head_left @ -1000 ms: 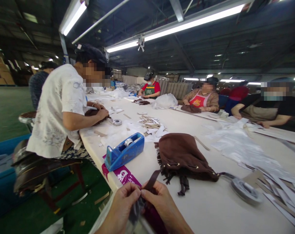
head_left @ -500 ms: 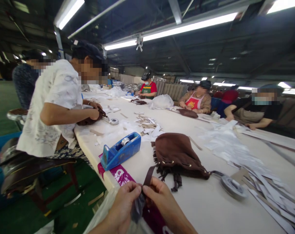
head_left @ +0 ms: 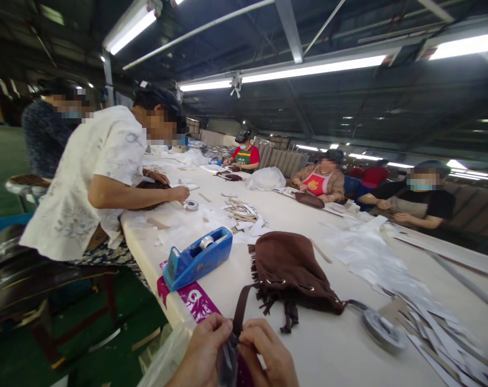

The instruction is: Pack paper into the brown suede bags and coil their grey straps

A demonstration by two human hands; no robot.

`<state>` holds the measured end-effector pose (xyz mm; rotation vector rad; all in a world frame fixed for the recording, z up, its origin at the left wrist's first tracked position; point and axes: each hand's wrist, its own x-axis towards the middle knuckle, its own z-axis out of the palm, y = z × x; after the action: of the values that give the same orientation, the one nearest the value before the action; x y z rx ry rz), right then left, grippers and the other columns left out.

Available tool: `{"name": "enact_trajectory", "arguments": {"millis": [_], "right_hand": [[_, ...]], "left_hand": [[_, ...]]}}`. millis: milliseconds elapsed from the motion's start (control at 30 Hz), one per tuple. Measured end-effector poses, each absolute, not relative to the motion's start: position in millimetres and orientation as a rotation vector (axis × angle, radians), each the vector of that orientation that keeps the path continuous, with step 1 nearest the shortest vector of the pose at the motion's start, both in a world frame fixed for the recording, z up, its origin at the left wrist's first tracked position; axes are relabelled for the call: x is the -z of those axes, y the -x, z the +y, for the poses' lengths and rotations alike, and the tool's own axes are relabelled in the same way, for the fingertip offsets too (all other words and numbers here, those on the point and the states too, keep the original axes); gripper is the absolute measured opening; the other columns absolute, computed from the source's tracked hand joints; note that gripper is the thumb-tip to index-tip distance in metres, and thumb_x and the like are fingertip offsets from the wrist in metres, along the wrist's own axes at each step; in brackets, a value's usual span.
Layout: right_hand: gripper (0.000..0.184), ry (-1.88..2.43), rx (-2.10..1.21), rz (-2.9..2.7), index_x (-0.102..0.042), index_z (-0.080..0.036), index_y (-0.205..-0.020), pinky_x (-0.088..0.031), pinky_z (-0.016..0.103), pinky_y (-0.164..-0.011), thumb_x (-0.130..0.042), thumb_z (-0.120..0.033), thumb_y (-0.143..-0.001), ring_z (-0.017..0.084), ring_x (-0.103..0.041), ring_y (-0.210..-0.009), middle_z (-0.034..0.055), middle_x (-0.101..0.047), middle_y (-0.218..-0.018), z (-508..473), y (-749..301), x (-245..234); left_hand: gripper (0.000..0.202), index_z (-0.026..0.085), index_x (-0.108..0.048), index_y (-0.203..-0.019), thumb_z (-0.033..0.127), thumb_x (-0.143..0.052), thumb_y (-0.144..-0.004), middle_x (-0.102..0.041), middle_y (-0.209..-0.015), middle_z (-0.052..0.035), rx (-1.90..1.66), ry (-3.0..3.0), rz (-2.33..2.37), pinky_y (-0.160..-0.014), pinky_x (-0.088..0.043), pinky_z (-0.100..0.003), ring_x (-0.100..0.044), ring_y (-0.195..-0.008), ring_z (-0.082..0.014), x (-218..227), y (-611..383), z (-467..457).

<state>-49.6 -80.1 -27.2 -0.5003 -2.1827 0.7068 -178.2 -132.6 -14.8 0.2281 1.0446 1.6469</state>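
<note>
At the 6 o'clock edge of the view, the person's left hand (head_left: 203, 356) and right hand (head_left: 265, 355) are meeting fingertip to fingertip. Both are pinching the end of a brown strap (head_left: 240, 309) together with a scrap of clear plastic film (head_left: 227, 361) that is hanging between them. The strap is running up toward 12 o'clock to a brown fringed pouch (head_left: 290, 266) lying on the white surface (head_left: 332, 344). A blue tape dispenser (head_left: 198, 258) is sitting at the pouch's 9 o'clock, and a tape roll (head_left: 379, 329) at its 4 o'clock. A co-worker in a white shirt (head_left: 94, 183) is sitting farther along the surface at 10 o'clock.
</note>
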Motion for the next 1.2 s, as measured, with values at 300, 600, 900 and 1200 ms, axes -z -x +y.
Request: {"name": "enact_trajectory", "arguments": {"millis": [300, 600, 900, 1200], "right_hand": [[0.021, 0.698, -0.412, -2.226, -0.051, -0.023, -0.076, -0.041, 0.02, -0.053, -0.038, -0.019, -0.091, 0.011, -0.054, -0.057, 0.0009, -0.053, -0.081, -85.3, 52.6, 42.9], [0.019, 0.507, -0.641, -2.282, -0.049, -0.022, -0.075, -0.044, 0.022, -0.065, -0.042, -0.025, -0.092, 0.013, -0.054, -0.071, 0.0008, -0.051, -0.081, -72.7, 47.8, 25.6], [0.019, 0.661, -0.766, -2.15, -0.049, -0.021, -0.073, -0.043, 0.025, -0.06, -0.044, -0.027, -0.091, 0.015, -0.052, -0.073, 0.0015, -0.051, -0.079, -69.4, 48.8, 31.1], [0.015, 0.678, -0.27, -2.234, -0.051, -0.023, -0.079, -0.048, 0.029, -0.08, -0.043, -0.015, -0.089, 0.019, -0.057, -0.092, 0.0068, -0.055, -0.097, -42.9, 47.3, 19.4]], "left_hand": [[0.049, 0.018, -0.051, -0.065, 0.049, -0.084, -0.046, -0.054, -0.053, 0.0038, -1.631, -0.288, 1.016, -0.051, -0.038, -0.024, -0.049, -0.05, -0.012, 38.9, 171.3, -125.7], [0.029, 0.018, -0.049, -0.053, 0.039, -0.069, -0.055, -0.04, -0.043, 0.0061, -1.344, -0.636, 1.261, -0.044, -0.02, -0.021, -0.034, -0.042, -0.008, -2.1, 188.3, -123.5], [0.008, 0.02, -0.047, -0.047, 0.018, -0.051, -0.054, -0.037, -0.041, 0.0068, -1.063, -0.928, 1.425, -0.042, -0.024, -0.021, -0.035, -0.04, -0.0086, -22.4, 198.5, -121.4], [0.024, 0.019, -0.057, -0.075, 0.017, -0.064, -0.053, -0.058, -0.053, 0.0018, -1.018, -0.625, 1.182, -0.044, -0.039, -0.022, -0.051, -0.045, -0.0131, -21.6, 201.9, -129.1]]}}
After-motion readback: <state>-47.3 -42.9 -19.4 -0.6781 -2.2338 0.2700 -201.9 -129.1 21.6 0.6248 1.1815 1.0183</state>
